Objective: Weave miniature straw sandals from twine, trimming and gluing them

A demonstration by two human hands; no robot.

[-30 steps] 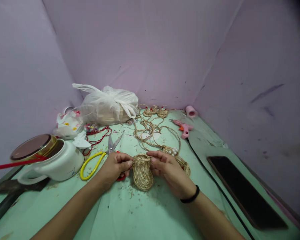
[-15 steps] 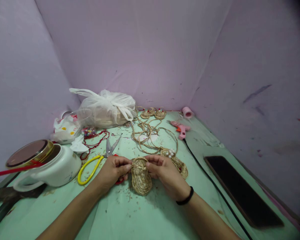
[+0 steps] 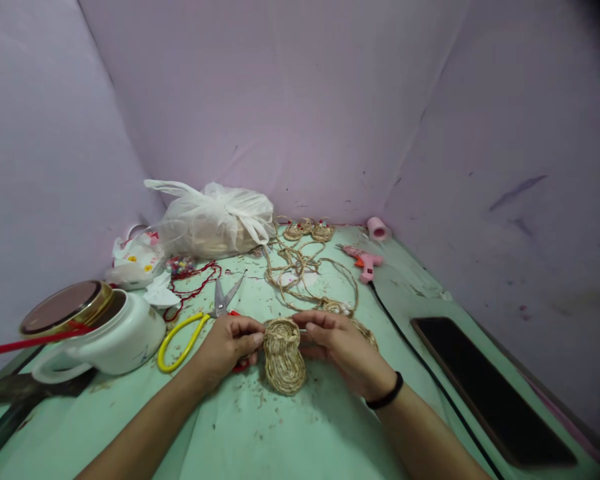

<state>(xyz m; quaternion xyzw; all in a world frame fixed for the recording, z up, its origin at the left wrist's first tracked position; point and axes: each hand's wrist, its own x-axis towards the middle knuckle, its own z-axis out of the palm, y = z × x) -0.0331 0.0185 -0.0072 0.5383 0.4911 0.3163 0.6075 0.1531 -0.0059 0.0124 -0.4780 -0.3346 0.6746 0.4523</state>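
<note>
A small woven straw slipper [image 3: 285, 363] with a coiled sole is upright above the tabletop, between my hands. My left hand [image 3: 227, 350] pinches its upper left edge between thumb and fingers. At the upper right edge, my right hand [image 3: 347, 347] has its fingers apart; whether a fingertip still touches the straw I cannot tell. Behind my right hand lies another straw slipper [image 3: 333, 305] with white beads, partly hidden. Scissors [image 3: 222, 300] with one yellow and one red handle lie open beyond my left hand, which covers part of the red handle.
A pink glue gun [image 3: 364, 261] with a black cord and a dark phone [image 3: 490, 390] lie right. Straw rope [image 3: 280, 283] tangles behind the slippers. A white plastic bag [image 3: 217, 223] stands at the back. Left are a white mug [image 3: 130, 333] and a hammer [image 3: 25, 400].
My right hand has eased off the slipper's upper right edge, moving right and spreading its fingers. My left hand keeps its pinch, and the slipper has barely shifted.
</note>
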